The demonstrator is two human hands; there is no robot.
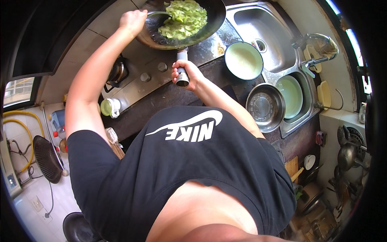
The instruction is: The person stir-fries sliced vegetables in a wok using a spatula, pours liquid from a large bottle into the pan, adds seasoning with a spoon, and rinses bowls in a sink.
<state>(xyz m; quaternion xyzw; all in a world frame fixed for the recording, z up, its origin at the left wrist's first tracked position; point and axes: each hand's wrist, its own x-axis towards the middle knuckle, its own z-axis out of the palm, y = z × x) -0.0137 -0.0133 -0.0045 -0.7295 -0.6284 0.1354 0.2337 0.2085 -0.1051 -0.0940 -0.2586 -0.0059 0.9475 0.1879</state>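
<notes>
A dark wok [217, 20] at the top holds a heap of sliced green vegetable [185, 18]. My right hand [188, 74] is wrapped round the wok's handle [182, 54], which points toward me. At the wok's left rim, my left hand [134, 21] is closed on a metal cooking utensil [158, 13]. The utensil reaches into the green slices, and its head is hidden among them, so I cannot tell whether it is a spatula or a ladle.
The steel stove [135, 86] has a burner [118, 71] on the left. Right of the wok are a white enamel basin [244, 60], a steel bowl [265, 108] and a double sink [262, 24] with another basin [291, 97]. A small green-and-white jar [108, 108] stands by my left arm.
</notes>
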